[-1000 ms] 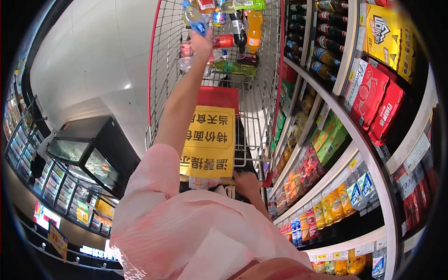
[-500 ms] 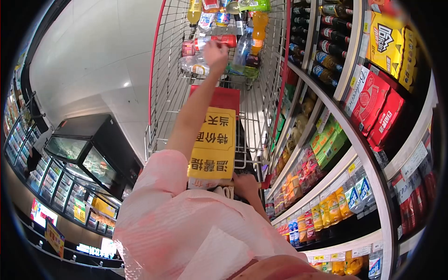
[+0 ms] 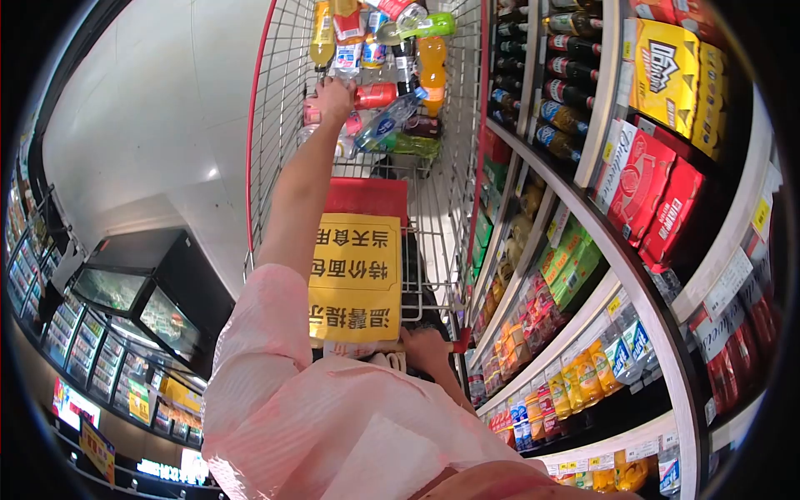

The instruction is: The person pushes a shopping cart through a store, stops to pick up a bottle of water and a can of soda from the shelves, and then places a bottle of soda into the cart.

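Left hand (image 3: 333, 98), far end of the cart: fingers curled down among the bottles, touching a pink-labelled bottle (image 3: 321, 112) lying on its side. Whether the fingers actually close round it cannot be told; the back of the hand hides the grip. Just right of the hand, a clear bottle with a blue label (image 3: 385, 122) lies tilted, with a red-capped bottle (image 3: 375, 94) above it and a green bottle (image 3: 412, 145) beside it. An orange drink bottle (image 3: 431, 62) stands farther off in the pile.

Right hand (image 3: 425, 350), near end: fingers wrapped round the cart handle (image 3: 457, 340), closed on it.

All bottles sit in the wire shopping cart (image 3: 283, 125), red-rimmed. A yellow sign (image 3: 357, 275) with printed characters hangs at its near end.

Right: store shelves (image 3: 600, 283) with boxed and bottled drinks. Left: glass-topped freezer case (image 3: 133, 296), well apart from the cart.
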Demonstrator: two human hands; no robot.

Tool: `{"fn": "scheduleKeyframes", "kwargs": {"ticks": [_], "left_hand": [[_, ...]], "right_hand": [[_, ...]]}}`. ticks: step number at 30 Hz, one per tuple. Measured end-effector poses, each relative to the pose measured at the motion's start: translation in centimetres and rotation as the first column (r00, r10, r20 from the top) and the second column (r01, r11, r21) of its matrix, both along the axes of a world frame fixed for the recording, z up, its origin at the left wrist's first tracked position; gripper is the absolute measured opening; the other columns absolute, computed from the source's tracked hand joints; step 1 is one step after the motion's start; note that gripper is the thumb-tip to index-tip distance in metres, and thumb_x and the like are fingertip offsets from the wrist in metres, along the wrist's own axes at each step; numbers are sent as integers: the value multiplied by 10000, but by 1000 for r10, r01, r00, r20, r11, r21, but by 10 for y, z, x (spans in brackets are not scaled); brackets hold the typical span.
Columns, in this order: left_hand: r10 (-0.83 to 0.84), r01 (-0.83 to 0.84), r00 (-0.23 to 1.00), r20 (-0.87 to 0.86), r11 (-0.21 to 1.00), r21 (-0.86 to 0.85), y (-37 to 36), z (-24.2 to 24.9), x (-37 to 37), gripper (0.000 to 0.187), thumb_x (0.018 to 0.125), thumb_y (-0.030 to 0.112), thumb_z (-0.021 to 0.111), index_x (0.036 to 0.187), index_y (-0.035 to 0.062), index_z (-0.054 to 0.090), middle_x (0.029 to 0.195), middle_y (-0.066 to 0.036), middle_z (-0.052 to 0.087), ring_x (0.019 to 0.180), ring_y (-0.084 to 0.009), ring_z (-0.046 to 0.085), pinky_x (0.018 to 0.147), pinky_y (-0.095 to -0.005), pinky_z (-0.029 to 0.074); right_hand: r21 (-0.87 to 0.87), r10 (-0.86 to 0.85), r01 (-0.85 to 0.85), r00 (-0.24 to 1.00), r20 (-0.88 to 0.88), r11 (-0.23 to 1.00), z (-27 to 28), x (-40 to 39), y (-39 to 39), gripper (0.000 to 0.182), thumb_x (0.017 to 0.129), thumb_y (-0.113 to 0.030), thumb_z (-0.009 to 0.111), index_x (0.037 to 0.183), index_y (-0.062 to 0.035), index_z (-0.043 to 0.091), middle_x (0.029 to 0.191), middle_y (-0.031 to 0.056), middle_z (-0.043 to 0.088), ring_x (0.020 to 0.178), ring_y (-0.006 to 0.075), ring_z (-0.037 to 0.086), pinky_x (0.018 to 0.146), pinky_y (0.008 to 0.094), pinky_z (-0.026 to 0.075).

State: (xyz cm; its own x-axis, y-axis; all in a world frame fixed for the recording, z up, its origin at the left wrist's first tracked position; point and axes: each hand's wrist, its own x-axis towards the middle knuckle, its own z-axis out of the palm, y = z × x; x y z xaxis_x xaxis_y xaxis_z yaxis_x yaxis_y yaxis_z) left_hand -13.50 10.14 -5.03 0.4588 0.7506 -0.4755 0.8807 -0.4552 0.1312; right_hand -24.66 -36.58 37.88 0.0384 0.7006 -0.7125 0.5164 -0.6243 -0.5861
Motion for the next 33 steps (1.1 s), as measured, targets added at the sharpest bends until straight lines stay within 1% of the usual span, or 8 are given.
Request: {"fn": "scheduleKeyframes", "kwargs": {"ticks": [4, 8, 11, 18, 23, 27, 29, 33], "left_hand": [[-120, 96, 976, 181, 986, 134, -13, 96, 11, 568, 936, 588, 554, 1064, 68, 745, 1168, -193, 670, 1169, -341, 599, 951, -638, 436], [208, -135, 911, 356, 966, -219, -6, 101, -9, 584, 933, 573, 573, 792, 29, 732, 710, -162, 688, 711, -312, 692, 692, -412, 513], [336, -207, 883, 327, 905, -372, -6, 109, -47, 570, 946, 516, 545, 867, -22, 713, 703, -176, 677, 716, -336, 692, 705, -466, 514], [602, -276, 696, 391, 727, -628, -86, 328, -109, 539, 949, 485, 601, 620, 58, 612, 572, 13, 524, 536, -108, 467, 501, -359, 339], [248, 4, 852, 462, 877, -480, -148, 472, -138, 466, 932, 358, 658, 696, -43, 626, 568, -71, 540, 554, -125, 497, 530, -384, 400], [-114, 377, 810, 575, 853, -362, -192, 552, -136, 394, 888, 313, 688, 761, -55, 625, 583, -132, 540, 533, -195, 531, 545, -407, 422], [-288, 565, 725, 625, 768, -301, -212, 595, -131, 375, 868, 299, 695, 780, -59, 621, 617, -156, 555, 538, -250, 546, 558, -417, 434], [-555, 798, 597, 580, 484, -359, -251, 703, -91, 348, 840, 283, 691, 805, -59, 635, 724, -207, 598, 643, -335, 604, 630, -432, 475]], "right_hand": [[4, 8, -8, 1000, 20, 1000, -1, -6, -5, 257, 782, -202, 673, 1013, -95, 638, 664, 116, 664, 601, 326, 668, 558, 468, 515], [-28, 73, -73, 997, 15, 997, 2, 1, -3, 285, 793, -209, 674, 1052, -93, 644, 670, 118, 670, 621, 327, 680, 563, 468, 518], [-60, 93, -93, 996, -9, 994, 11, 8, 5, 277, 820, -211, 664, 1073, -97, 651, 714, 129, 697, 686, 337, 707, 628, 472, 546], [29, 83, -83, 996, 28, 996, 22, 16, -2, 343, 822, -205, 663, 1151, -108, 669, 896, 163, 711, 837, 344, 711, 712, 462, 561], [244, -59, 56, 998, 5, 968, 44, 30, -9, 377, 807, -291, 714, 1135, -108, 682, 1053, 137, 691, 942, 319, 693, 778, 431, 561], [346, -595, 688, 726, -345, 638, 105, 53, -12, 469, 795, -281, 801, 1191, -84, 644, 995, 98, 642, 972, 301, 648, 842, 411, 529], [712, -692, 500, 722, -27, 494, 169, 73, -10, 578, 780, -223, 826, 1285, -75, 588, 1146, 124, 600, 1085, 314, 611, 930, 428, 511], [793, -571, 335, 821, 20, 509, 230, 89, -19, 805, 737, -274, 865, 1416, -59, 489, 1262, 185, 594, 1172, 348, 597, 1005, 421, 489]]}}
